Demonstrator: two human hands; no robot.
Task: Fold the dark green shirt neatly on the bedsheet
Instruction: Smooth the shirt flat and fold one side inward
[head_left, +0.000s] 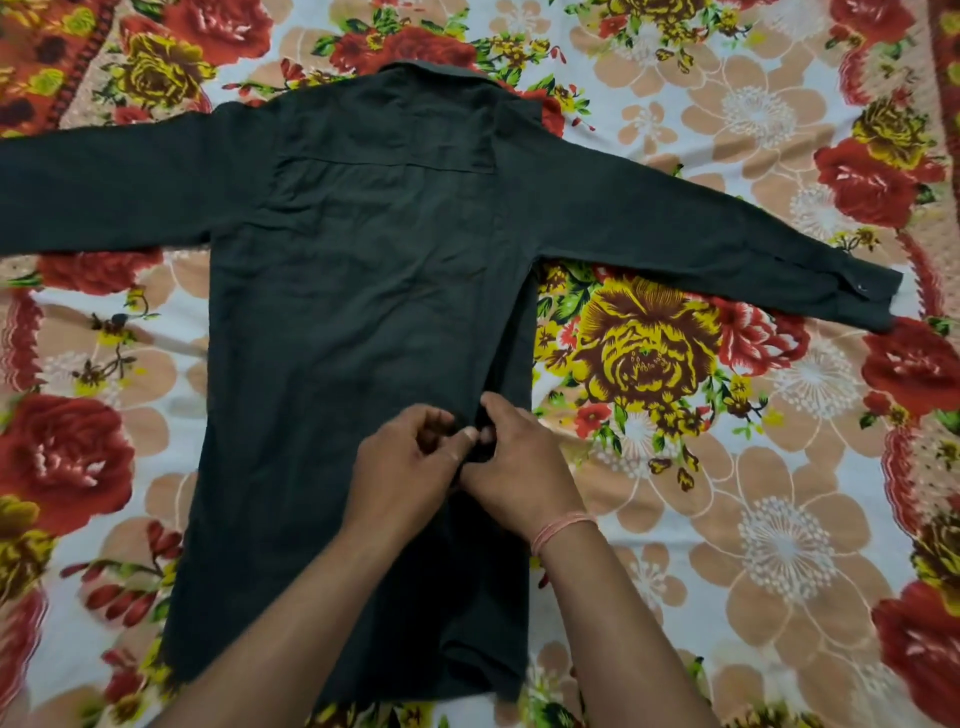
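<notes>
The dark green shirt (343, 291) lies spread flat on the floral bedsheet (727, 467), collar at the far end and both long sleeves stretched out to the sides. The right sleeve's cuff (862, 296) reaches the right part of the sheet; the left sleeve runs off the left edge of the view. My left hand (410, 457) and my right hand (514, 462) meet over the lower right part of the shirt body. Both pinch a small fold of the dark fabric between fingertips and thumbs. A thin thread band circles my right wrist.
The bedsheet fills the whole view, printed with red, yellow and peach flowers on a pale ground. Open sheet lies to the right of the shirt body below the right sleeve, and to the left below the left sleeve.
</notes>
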